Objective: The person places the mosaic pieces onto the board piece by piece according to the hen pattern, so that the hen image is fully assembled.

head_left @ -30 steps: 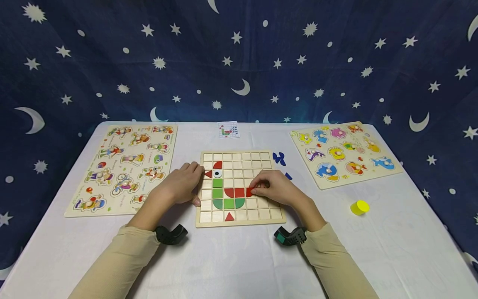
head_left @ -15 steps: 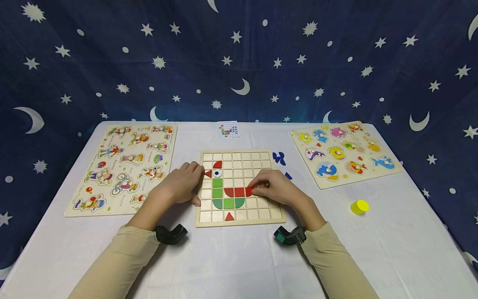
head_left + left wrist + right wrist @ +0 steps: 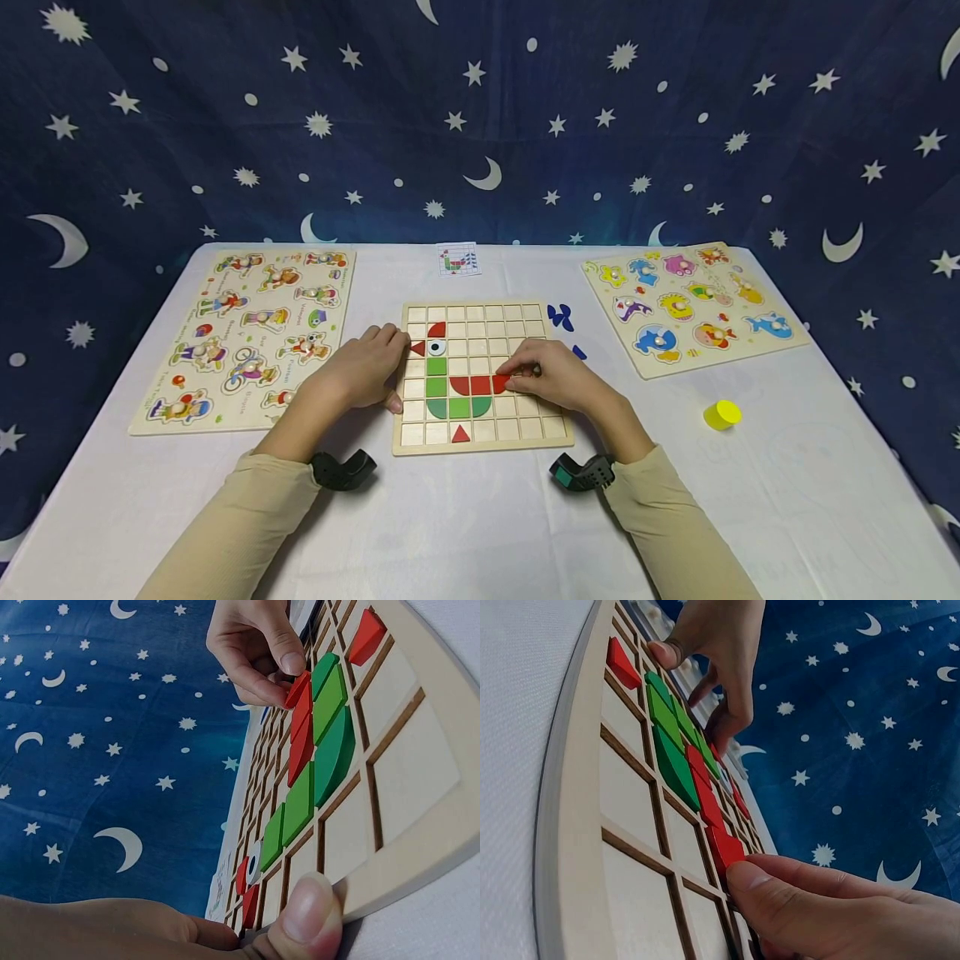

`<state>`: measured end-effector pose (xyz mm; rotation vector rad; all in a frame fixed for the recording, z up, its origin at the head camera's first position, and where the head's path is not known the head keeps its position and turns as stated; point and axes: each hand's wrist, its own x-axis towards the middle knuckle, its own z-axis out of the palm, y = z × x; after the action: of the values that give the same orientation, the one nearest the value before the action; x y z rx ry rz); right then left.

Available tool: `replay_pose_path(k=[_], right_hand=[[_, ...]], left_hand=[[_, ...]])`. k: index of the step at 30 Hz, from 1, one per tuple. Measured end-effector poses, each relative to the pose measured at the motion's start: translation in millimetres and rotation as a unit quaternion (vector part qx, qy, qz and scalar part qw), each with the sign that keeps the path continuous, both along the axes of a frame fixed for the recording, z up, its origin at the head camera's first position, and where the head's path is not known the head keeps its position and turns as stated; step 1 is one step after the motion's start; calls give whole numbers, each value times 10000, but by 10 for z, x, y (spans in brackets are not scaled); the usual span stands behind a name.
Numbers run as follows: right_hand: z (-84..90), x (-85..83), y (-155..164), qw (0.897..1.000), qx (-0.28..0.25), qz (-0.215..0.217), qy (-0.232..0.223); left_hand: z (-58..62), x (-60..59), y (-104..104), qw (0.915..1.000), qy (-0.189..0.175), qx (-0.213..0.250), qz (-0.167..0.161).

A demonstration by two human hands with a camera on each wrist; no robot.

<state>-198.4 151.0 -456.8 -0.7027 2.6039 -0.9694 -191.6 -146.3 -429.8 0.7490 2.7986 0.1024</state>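
Observation:
In the head view, my right hand (image 3: pixel 551 375) pinches a red quarter-round piece (image 3: pixel 724 847) between thumb and forefinger. It sits at a square of the wooden grid board (image 3: pixel 558 437), at the right end of a red row. My left hand (image 3: pixel 360 371) rests along the board's left edge, thumb and fingers spread apart; its thumb (image 3: pixel 307 915) shows at the rim in the left wrist view. Set in the grid are green pieces (image 3: pixel 437 387), a white eye piece (image 3: pixel 437 348), a red triangle (image 3: pixel 461 435) near the front and other red pieces.
Several dark blue pieces (image 3: pixel 561 317) lie right of the board. A printed pattern card (image 3: pixel 459 260) is behind it. Picture puzzle boards stand at left (image 3: pixel 232 367) and right (image 3: pixel 720 354). A yellow cylinder (image 3: pixel 722 416) is on the right side of the table.
My right hand has shifted very slightly left and the red piece now lies flush in line with the red row. My left hand stays where it was.

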Motion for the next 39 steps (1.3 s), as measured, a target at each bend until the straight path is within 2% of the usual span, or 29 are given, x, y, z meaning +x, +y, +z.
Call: replay_pose_path(k=[17,39], right_hand=[[-16,-7,4,9998,125,57,170],[-1,0,-6,9999,89,58,124]], left_hand=[[-7,-4,-1,10000,-17,-6,21],[12,-2,3,10000,-48,-15,37]])
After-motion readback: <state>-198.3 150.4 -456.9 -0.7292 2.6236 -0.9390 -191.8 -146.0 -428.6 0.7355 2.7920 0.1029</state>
